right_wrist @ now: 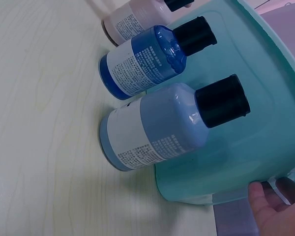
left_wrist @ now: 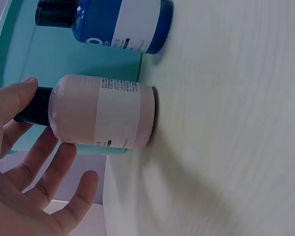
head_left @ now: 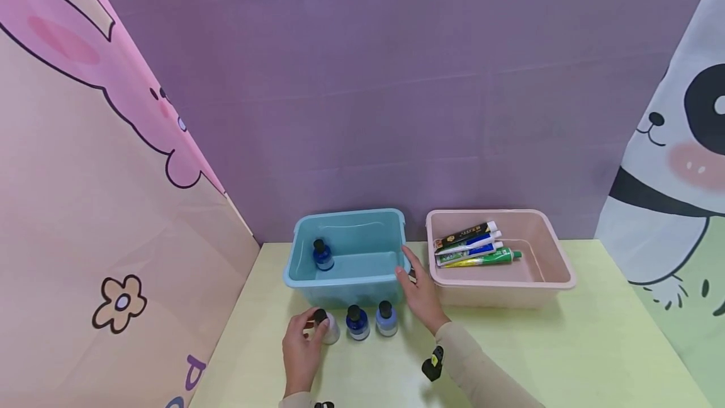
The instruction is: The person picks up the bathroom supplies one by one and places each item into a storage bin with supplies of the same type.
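My left hand (head_left: pixel 302 352) pinches the black cap of a pale pink bottle (left_wrist: pixel 74 113) between thumb and forefinger, its other fingers spread below. The bottle stands upright on the table before a teal plastic bin (head_left: pixel 345 293). In a row to its right are a dark blue bottle (right_wrist: pixel 145 61) and a light blue bottle (right_wrist: pixel 162 125), both black-capped and upright. Another dark blue bottle (head_left: pixel 323 257) is inside the bin, towards its left. At the bin's right end, my right hand (head_left: pixel 423 298) grips the rim, fingers over the edge and thumb nearer the front.
To the right stands a pink plastic bin (head_left: pixel 504 294) with several toothpaste-like tubes (head_left: pixel 481 258) lying in its left half. Both bins sit along the back of the pale table (head_left: pixel 595 345), against a purple backdrop (head_left: pixel 368 93). Printed cartoon panels flank the table.
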The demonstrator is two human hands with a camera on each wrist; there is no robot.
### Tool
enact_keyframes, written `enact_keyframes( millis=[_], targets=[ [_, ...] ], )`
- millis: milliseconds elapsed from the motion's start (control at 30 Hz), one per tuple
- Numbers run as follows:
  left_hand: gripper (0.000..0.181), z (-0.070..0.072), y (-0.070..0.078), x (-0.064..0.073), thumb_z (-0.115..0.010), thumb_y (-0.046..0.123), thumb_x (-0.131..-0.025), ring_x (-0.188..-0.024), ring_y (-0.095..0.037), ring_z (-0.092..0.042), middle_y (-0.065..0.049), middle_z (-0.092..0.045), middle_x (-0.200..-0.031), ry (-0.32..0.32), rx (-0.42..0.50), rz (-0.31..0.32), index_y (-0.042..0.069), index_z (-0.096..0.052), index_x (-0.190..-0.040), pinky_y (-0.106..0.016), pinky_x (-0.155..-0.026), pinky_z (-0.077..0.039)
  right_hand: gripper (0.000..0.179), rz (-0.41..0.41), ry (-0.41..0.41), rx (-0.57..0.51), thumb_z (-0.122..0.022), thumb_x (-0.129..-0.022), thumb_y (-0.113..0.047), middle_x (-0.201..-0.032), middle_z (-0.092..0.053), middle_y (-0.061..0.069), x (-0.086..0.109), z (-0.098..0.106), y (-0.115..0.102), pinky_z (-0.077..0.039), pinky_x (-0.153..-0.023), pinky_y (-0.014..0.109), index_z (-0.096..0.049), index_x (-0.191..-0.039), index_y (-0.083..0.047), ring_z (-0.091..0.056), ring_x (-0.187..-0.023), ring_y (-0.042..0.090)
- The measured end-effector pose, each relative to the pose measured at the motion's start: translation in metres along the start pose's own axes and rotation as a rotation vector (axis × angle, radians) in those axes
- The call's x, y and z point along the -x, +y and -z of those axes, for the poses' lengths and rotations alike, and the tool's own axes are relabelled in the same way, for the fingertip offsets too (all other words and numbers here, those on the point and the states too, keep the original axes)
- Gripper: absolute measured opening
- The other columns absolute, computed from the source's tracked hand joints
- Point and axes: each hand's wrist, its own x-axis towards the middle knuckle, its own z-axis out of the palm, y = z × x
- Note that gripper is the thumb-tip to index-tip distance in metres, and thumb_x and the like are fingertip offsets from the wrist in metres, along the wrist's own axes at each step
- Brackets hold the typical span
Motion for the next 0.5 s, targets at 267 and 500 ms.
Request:
enact_keyframes(
  millis=[267,500],
  targets=[
    [0.036,0.011,0.006,-0.003,-0.078,0.014,-0.091,-0.103,-0.029,-0.066,-0.012,-0.068,-0.115,-0.006,-0.011,-0.03,0.007,-0.07,-0.125,-0.042,-0.086,-0.054,0.057,0.01,0.008,0.015,-0.053,-0.107,-0.039,-0.164,-0.038,0.009,0.003,0.001,-0.001,-0.046,-0.112,0.059,-0.035,-0.16,-0.03,-0.051,-0.141,0.041],
    [0.034,0.024,0.02,-0.009,-0.079,0.014,-0.09,-0.101,-0.03,-0.067,-0.012,-0.069,-0.113,-0.005,0.001,-0.073,0.007,-0.071,-0.123,-0.048,-0.086,-0.056,0.055,-0.015,0.004,0.018,-0.052,-0.107,-0.038,-0.165,-0.038,0.005,0.004,0.001,-0.003,-0.044,-0.114,0.059,-0.035,-0.159,-0.034,-0.05,-0.142,0.039]
  ],
)
